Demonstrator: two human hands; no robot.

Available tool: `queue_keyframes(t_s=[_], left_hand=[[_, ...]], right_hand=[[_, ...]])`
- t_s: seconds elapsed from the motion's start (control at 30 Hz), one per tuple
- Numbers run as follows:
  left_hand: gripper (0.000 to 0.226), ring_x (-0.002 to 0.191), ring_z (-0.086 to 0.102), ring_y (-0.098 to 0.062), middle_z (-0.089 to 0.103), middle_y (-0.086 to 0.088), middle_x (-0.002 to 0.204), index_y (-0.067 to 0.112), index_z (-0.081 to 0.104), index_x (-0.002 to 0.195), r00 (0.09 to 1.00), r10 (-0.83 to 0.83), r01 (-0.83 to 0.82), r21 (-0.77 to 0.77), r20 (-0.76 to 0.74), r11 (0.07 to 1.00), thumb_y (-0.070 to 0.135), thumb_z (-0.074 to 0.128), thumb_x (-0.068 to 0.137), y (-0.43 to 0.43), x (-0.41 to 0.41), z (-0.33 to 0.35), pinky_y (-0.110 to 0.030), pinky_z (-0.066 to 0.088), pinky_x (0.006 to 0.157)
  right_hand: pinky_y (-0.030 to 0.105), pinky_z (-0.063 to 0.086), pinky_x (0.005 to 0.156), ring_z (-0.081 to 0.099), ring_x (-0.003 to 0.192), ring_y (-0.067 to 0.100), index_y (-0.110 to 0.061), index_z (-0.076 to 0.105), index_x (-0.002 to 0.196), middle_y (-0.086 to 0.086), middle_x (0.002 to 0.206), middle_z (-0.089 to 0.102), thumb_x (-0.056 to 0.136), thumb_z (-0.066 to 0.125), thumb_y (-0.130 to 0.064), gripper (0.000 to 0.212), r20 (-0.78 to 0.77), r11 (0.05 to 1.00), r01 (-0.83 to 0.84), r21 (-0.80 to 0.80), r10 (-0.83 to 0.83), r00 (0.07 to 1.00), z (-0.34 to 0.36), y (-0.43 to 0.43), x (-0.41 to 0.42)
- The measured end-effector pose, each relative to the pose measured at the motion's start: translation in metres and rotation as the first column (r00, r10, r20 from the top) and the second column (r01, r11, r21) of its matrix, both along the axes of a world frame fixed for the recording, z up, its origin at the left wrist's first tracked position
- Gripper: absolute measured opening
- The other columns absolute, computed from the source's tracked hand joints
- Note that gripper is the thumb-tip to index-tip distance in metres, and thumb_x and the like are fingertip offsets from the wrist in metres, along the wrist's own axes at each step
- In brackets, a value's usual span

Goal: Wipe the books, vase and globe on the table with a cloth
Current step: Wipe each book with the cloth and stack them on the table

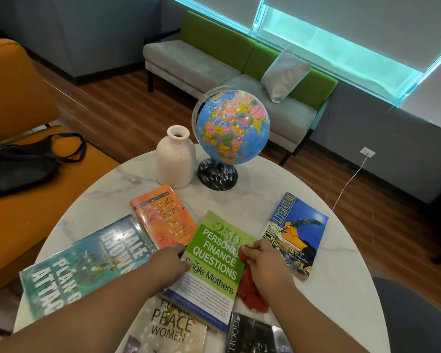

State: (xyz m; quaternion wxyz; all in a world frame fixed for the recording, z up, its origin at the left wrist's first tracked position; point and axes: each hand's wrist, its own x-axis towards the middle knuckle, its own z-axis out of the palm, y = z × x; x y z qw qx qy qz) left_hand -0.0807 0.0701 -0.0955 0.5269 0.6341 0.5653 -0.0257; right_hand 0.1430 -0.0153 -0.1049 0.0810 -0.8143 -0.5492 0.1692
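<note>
Several books lie flat on a round white marble table. In the middle is a green finance book. My left hand holds its left edge. My right hand grips a red cloth at the book's right edge. An orange book and a teal book lie to the left, a blue literature book to the right. Two more books, a pale one and a dark one, sit at the near edge. A white vase and a globe on a black base stand at the back.
An orange armchair with a black bag stands at the left. A grey and green sofa with a cushion runs under the window behind. A white cable trails from a wall socket at the right. Wooden floor surrounds the table.
</note>
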Motion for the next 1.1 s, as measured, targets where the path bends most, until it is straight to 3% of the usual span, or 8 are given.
queue_keyframes(t_s=[0.2, 0.33, 0.47, 0.57, 0.7, 0.83, 0.97, 1.1], left_hand=[[0.038, 0.101, 0.061, -0.022, 0.062, -0.005, 0.119, 0.022, 0.049, 0.131, 1.000, -0.010, 0.010, 0.005, -0.015, 1.000, 0.028, 0.058, 0.095, 0.000, 0.000, -0.001, -0.034, 0.052, 0.083], [0.037, 0.101, 0.061, -0.023, 0.062, -0.005, 0.120, 0.020, 0.050, 0.130, 1.000, -0.004, 0.004, -0.008, 0.000, 1.000, 0.025, 0.057, 0.095, 0.000, 0.001, 0.000, -0.037, 0.053, 0.087], [0.036, 0.098, 0.062, -0.021, 0.063, -0.004, 0.117, 0.021, 0.050, 0.130, 1.000, -0.001, 0.001, -0.014, 0.001, 1.000, 0.026, 0.057, 0.095, 0.000, 0.000, 0.000, -0.036, 0.054, 0.085], [0.036, 0.098, 0.063, -0.021, 0.064, -0.004, 0.116, 0.022, 0.050, 0.129, 1.000, 0.009, -0.009, -0.024, 0.007, 1.000, 0.026, 0.057, 0.095, 0.000, 0.000, -0.001, -0.038, 0.054, 0.087], [0.039, 0.097, 0.063, -0.021, 0.063, -0.005, 0.119, 0.022, 0.049, 0.132, 1.000, 0.012, -0.012, -0.023, 0.006, 1.000, 0.027, 0.058, 0.094, -0.001, 0.000, -0.003, -0.035, 0.055, 0.082], [0.039, 0.098, 0.062, -0.021, 0.062, -0.005, 0.119, 0.022, 0.049, 0.132, 1.000, 0.001, -0.001, -0.008, -0.004, 1.000, 0.027, 0.057, 0.095, 0.000, 0.001, -0.004, -0.033, 0.053, 0.080], [0.039, 0.099, 0.062, -0.021, 0.062, -0.005, 0.121, 0.023, 0.048, 0.133, 1.000, 0.005, -0.005, -0.021, 0.004, 1.000, 0.027, 0.057, 0.095, 0.000, 0.001, -0.004, -0.028, 0.051, 0.072], [0.040, 0.098, 0.061, -0.021, 0.061, -0.006, 0.123, 0.024, 0.047, 0.133, 1.000, 0.005, -0.005, -0.020, -0.001, 1.000, 0.028, 0.057, 0.095, 0.001, 0.001, -0.004, -0.024, 0.047, 0.065]], right_hand=[[0.029, 0.054, 0.072, 0.062, 0.079, 0.002, -0.023, 0.056, 0.092, -0.013, 0.089, 0.063, 0.093, 0.060, -0.031, 0.009, -0.107, 1.000, -0.025, -0.003, 0.024, 0.994, -0.002, -0.004, 0.002], [0.006, 0.040, 0.062, 0.051, 0.073, -0.015, -0.017, 0.063, 0.106, -0.019, 0.082, 0.048, 0.097, 0.053, -0.030, 0.019, -0.099, 0.999, -0.033, 0.025, 0.035, 0.994, -0.002, 0.001, 0.002], [0.021, 0.044, 0.066, 0.059, 0.079, 0.006, -0.016, 0.061, 0.101, -0.010, 0.092, 0.058, 0.096, 0.056, -0.029, 0.015, -0.068, 0.997, -0.072, -0.014, 0.071, 0.995, 0.001, 0.003, 0.004], [0.022, 0.044, 0.065, 0.054, 0.072, 0.001, -0.015, 0.061, 0.109, -0.009, 0.092, 0.057, 0.099, 0.049, -0.032, 0.023, 0.022, 0.999, -0.037, -0.030, 0.038, 0.999, 0.003, 0.014, 0.011], [0.025, 0.046, 0.076, 0.056, 0.088, 0.012, -0.014, 0.062, 0.116, -0.005, 0.102, 0.054, 0.100, 0.048, -0.027, 0.025, 0.061, 0.980, -0.187, -0.065, 0.191, 0.980, 0.003, 0.013, 0.006], [0.018, 0.041, 0.062, 0.052, 0.073, 0.002, -0.012, 0.061, 0.114, -0.008, 0.092, 0.054, 0.099, 0.048, -0.029, 0.026, 0.084, 0.997, -0.071, -0.039, 0.074, 0.994, 0.005, 0.021, 0.016], [0.027, 0.045, 0.082, 0.057, 0.099, 0.020, -0.015, 0.062, 0.118, -0.002, 0.110, 0.054, 0.099, 0.049, -0.025, 0.025, 0.085, 0.979, -0.182, -0.096, 0.190, 0.978, 0.001, 0.017, 0.009], [0.031, 0.049, 0.083, 0.059, 0.098, 0.020, -0.015, 0.063, 0.114, -0.002, 0.105, 0.057, 0.098, 0.050, -0.024, 0.022, 0.113, 0.988, -0.117, -0.105, 0.129, 0.985, 0.004, 0.025, 0.020]])
